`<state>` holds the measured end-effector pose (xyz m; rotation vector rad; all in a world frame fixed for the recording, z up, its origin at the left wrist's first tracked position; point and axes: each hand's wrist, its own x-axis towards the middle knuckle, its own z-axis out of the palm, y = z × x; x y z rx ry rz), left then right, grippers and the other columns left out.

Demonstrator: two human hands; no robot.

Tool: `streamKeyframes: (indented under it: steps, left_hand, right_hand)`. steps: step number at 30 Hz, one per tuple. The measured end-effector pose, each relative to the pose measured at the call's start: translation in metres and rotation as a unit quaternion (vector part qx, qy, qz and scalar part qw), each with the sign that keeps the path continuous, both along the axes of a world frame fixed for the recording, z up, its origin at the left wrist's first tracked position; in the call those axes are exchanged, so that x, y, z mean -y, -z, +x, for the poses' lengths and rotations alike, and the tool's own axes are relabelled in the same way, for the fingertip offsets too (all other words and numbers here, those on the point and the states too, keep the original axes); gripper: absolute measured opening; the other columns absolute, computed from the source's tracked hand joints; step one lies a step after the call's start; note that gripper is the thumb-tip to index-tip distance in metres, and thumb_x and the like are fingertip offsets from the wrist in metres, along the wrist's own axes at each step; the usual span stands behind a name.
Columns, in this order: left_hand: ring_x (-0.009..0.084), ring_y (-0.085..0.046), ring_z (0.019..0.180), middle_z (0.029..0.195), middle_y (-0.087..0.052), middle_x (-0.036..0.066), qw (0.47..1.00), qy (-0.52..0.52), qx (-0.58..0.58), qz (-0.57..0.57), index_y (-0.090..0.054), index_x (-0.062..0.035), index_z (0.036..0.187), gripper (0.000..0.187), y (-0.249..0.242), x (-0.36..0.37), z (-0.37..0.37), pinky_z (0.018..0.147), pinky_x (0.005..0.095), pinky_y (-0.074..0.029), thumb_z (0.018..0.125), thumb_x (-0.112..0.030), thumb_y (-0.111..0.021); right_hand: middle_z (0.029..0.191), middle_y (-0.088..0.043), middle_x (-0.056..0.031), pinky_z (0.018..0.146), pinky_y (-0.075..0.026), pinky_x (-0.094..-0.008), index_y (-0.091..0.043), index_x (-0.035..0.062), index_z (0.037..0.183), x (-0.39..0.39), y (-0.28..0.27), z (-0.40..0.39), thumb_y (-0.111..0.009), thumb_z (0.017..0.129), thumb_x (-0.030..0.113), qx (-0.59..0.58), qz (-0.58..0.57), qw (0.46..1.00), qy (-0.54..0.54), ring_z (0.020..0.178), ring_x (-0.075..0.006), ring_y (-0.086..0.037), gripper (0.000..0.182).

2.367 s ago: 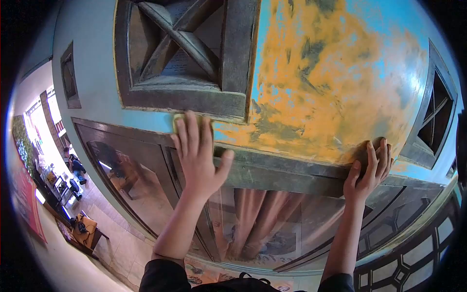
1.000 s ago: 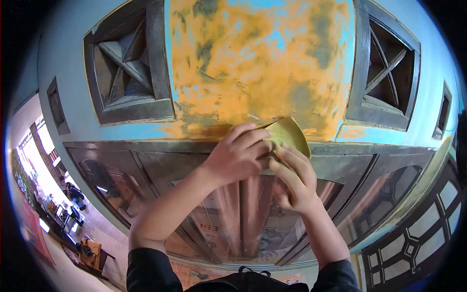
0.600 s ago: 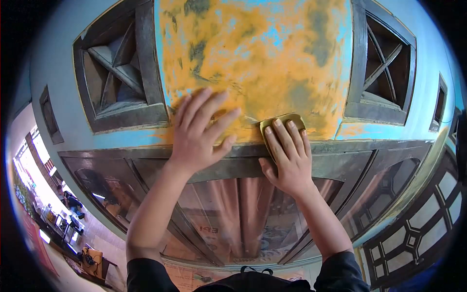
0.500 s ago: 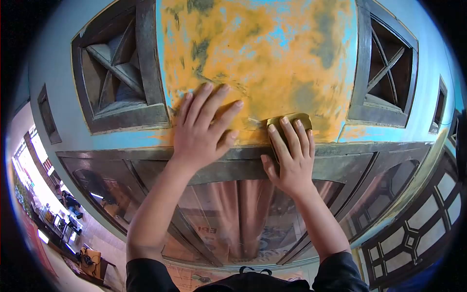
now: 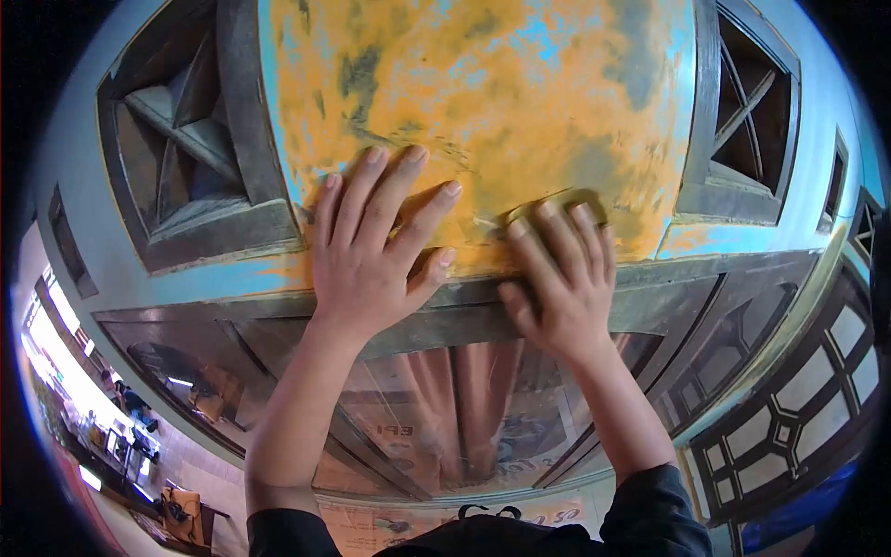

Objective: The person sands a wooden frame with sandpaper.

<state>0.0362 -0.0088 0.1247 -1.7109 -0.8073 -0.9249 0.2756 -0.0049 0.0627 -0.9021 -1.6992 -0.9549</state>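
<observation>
My left hand [image 5: 376, 246] lies on the lower part of an orange-patched wall [image 5: 483, 102], its fingers spread and nothing held in it. To its right, my right hand [image 5: 566, 269] presses a folded sheet of sandpaper [image 5: 557, 200] against the same wall; the sheet's top edge shows above the fingertips, and the hand is slightly blurred. Blue and grey marks show through the orange. Just below both hands runs a dark wooden frame [image 5: 445, 320].
Wooden vents with crossed bars stand on the left [image 5: 176, 139] and right [image 5: 747, 107]. Below is a glass pane [image 5: 436, 408] with a curtain behind it. A patterned grille [image 5: 784, 408] is at lower right. At far left are a brown bag [image 5: 183, 515] and a person [image 5: 135, 404].
The right hand and the sandpaper have moved slightly up and to the right. The left hand stays spread on the wall, and the view has shifted a little.
</observation>
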Motion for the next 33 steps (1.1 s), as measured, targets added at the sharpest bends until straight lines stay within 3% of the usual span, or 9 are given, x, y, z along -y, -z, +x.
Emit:
streamKeyframes:
  steps: [8, 10, 12, 14, 19, 23, 26, 30, 33]
  left_hand:
    - [0.034, -0.038, 0.145, 0.155, -0.046, 0.008, 1.0, 0.001, -0.008, 0.009, -0.06, -0.0231, 0.14, 0.049, 0.001, -0.003, -0.002, 0.12, 0.0535, -0.023, 0.097, -0.047, -0.052]
    - [0.034, -0.037, 0.145, 0.155, -0.046, 0.008, 1.0, -0.003, -0.006, 0.004, -0.06, -0.0232, 0.14, 0.049, 0.001, -0.001, -0.001, 0.12, 0.0535, -0.022, 0.098, -0.048, -0.052]
    - [0.0321, -0.037, 0.146, 0.155, -0.046, 0.007, 1.0, -0.012, 0.002, 0.003, -0.059, -0.0253, 0.141, 0.05, 0.002, 0.0, 0.0, 0.12, 0.0526, -0.022, 0.097, -0.049, -0.052]
    - [0.0284, -0.037, 0.146, 0.155, -0.047, 0.004, 1.0, -0.01, 0.012, 0.004, -0.06, -0.0294, 0.14, 0.049, 0.002, 0.0, 0.002, 0.121, 0.0508, -0.022, 0.096, -0.048, -0.054]
    - [0.0319, -0.03, 0.15, 0.159, -0.041, 0.005, 1.0, -0.019, 0.018, -0.004, -0.055, -0.0301, 0.145, 0.055, 0.004, 0.0, 0.009, 0.122, 0.0557, -0.015, 0.092, -0.047, -0.059]
    - [0.0366, -0.024, 0.152, 0.162, -0.037, 0.006, 0.999, -0.022, -0.007, -0.027, -0.054, -0.0306, 0.145, 0.061, 0.002, 0.006, 0.033, 0.121, 0.0621, -0.01, 0.088, -0.048, -0.065]
    - [0.0398, -0.021, 0.152, 0.163, -0.034, 0.007, 0.998, -0.013, -0.044, -0.043, -0.055, -0.0295, 0.145, 0.062, -0.002, 0.008, 0.057, 0.12, 0.0649, -0.009, 0.087, -0.048, -0.067]
    - [0.0384, -0.019, 0.153, 0.165, -0.03, 0.004, 0.995, -0.001, -0.087, -0.056, -0.053, -0.0346, 0.145, 0.065, -0.012, 0.003, 0.096, 0.12, 0.0673, -0.008, 0.083, -0.048, -0.071]
    - [0.036, -0.019, 0.153, 0.165, -0.03, 0.002, 0.993, 0.011, -0.105, -0.059, -0.052, -0.037, 0.145, 0.068, -0.02, 0.0, 0.123, 0.12, 0.0672, -0.008, 0.082, -0.048, -0.072]
  right_hand:
    - [0.149, -0.051, -0.0101, 0.122, -0.018, -0.052, -0.061, 0.0212, 0.139, -0.006, 0.035, 0.02, -0.066, 0.09, 0.036, -0.013, 0.032, 0.999, -0.003, 0.142, -0.0371, -0.041, 0.052]
    - [0.149, -0.051, -0.0131, 0.121, -0.02, -0.0545, -0.062, 0.0136, 0.138, -0.012, 0.027, 0.043, -0.066, 0.088, 0.034, -0.152, 0.065, 0.986, 0.029, 0.142, -0.038, -0.04, 0.053]
    - [0.149, -0.051, -0.0124, 0.121, -0.021, -0.0552, -0.061, 0.0151, 0.138, -0.004, 0.031, 0.039, -0.067, 0.087, 0.035, -0.142, 0.046, 0.989, 0.016, 0.142, -0.0388, -0.04, 0.055]
    - [0.149, -0.05, -0.0111, 0.121, -0.021, -0.055, -0.06, 0.0199, 0.14, 0.006, 0.043, 0.037, -0.069, 0.085, 0.037, -0.001, -0.013, 1.0, 0.001, 0.142, -0.0383, -0.04, 0.058]
    - [0.149, -0.049, -0.0171, 0.12, -0.023, -0.056, -0.056, 0.0093, 0.142, -0.005, 0.031, 0.083, -0.067, 0.086, 0.028, -0.174, 0.039, 0.982, 0.062, 0.143, -0.0412, -0.038, 0.06]
    - [0.152, -0.048, -0.0119, 0.121, -0.022, -0.0551, -0.058, 0.0204, 0.143, 0.007, 0.049, 0.084, -0.065, 0.088, 0.041, -0.012, -0.016, 0.999, 0.032, 0.145, -0.036, -0.037, 0.059]
    - [0.151, -0.047, -0.016, 0.12, -0.022, -0.0557, -0.057, 0.0141, 0.142, -0.013, 0.039, 0.121, -0.06, 0.092, 0.038, -0.226, 0.045, 0.972, 0.049, 0.144, -0.0392, -0.037, 0.056]
    - [0.15, -0.05, -0.0128, 0.121, -0.022, -0.0556, -0.058, 0.019, 0.142, 0.005, 0.046, 0.108, -0.061, 0.092, 0.041, -0.049, -0.014, 0.999, 0.019, 0.144, -0.0371, -0.038, 0.054]
    - [0.151, -0.048, -0.0132, 0.121, -0.021, -0.0567, -0.057, 0.018, 0.142, -0.007, 0.036, 0.137, -0.061, 0.092, 0.04, -0.166, 0.027, 0.985, 0.029, 0.144, -0.0371, -0.038, 0.055]
